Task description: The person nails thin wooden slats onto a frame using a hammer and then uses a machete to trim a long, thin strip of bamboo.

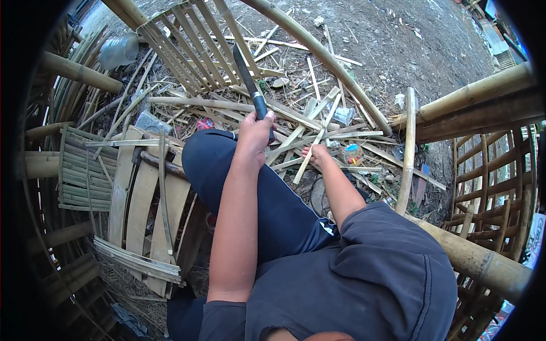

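My left hand (254, 136) is closed around the dark handle of a large knife (243, 68). Its long dark blade points up and away, above my bent left knee. To the right and lower, my right hand (320, 157) is partly turned up, with a pale bamboo strip (307, 162) crossing it. Fingers show left of that strip and the palm right of it, so the hand seems closed on it. More split bamboo strips (355, 135) lie crisscrossed on the ground just beyond this hand.
A slatted bamboo panel (187, 48) leans ahead. At left stand a wooden slat seat (133, 204) and a small slatted bamboo piece (85, 170). Thick bamboo poles (478, 94) frame the right, with a lattice (489, 182) below. A clear plastic container (118, 51) lies far left.
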The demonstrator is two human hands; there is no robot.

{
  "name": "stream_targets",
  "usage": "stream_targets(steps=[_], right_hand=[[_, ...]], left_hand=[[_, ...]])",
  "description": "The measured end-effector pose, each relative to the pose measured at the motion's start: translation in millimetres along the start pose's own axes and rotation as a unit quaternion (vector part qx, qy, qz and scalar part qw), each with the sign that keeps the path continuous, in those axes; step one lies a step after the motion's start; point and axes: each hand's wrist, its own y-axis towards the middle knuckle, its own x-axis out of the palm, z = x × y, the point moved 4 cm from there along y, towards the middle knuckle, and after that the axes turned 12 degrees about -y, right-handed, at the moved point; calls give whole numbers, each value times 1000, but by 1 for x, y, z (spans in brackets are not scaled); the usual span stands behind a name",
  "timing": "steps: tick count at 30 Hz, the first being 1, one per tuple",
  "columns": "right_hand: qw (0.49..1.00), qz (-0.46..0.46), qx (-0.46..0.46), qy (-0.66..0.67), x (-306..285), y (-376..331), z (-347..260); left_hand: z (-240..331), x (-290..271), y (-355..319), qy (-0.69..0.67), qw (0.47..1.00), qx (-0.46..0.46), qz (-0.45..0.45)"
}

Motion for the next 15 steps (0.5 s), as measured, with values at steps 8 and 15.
stream_targets(steps=[8, 15], right_hand=[[995, -1, -67, -74, -14, -1, -3], [829, 358, -213, -372, -13, -22, -34]], left_hand=[[-3, 10, 3, -10, 1000, -3, -27], [0, -6, -1, -5, 1000, 6, -6]])
